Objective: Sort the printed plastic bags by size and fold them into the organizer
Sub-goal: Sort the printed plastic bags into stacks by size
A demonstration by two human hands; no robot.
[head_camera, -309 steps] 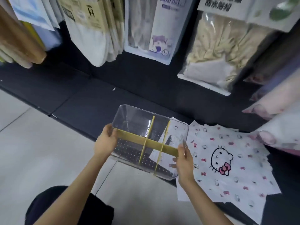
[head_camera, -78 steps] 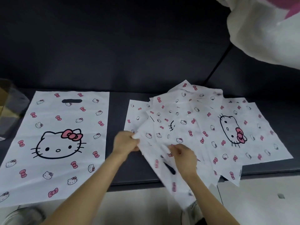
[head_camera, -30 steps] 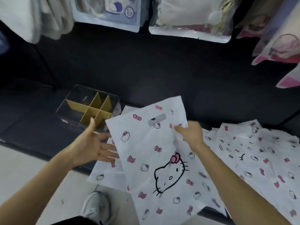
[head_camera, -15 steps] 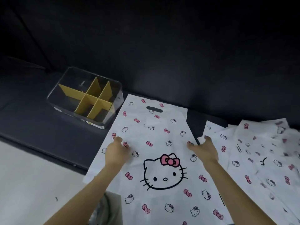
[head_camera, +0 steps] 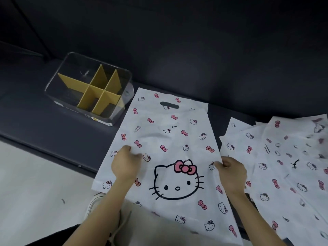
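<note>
A: One big bag (head_camera: pixel 170 139) is lying flat on the dark ledge (head_camera: pixel 53 135), just right of one clear organizer (head_camera: pixel 113 110); three yellow dividers (head_camera: pixel 92 91) are splitting it into six cells.

B: And the hands?

A: Two. The left hand (head_camera: pixel 124 166) is resting bent-fingered on the bag's left side, and I cannot tell if it is gripping. The right hand (head_camera: pixel 232 173) is pinching its right edge. Beyond it, a heap of bags (head_camera: pixel 284 157) is overlapping, too tangled for counting.

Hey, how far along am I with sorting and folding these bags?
Early on. Done: one large bag is spread flat beside the organizer. In hand: the left hand rests on it and the right hand seems to pinch its right edge, no fold made yet. Left: the loose pile of bags to the right is unsorted, and the organizer's compartments look empty.
</note>
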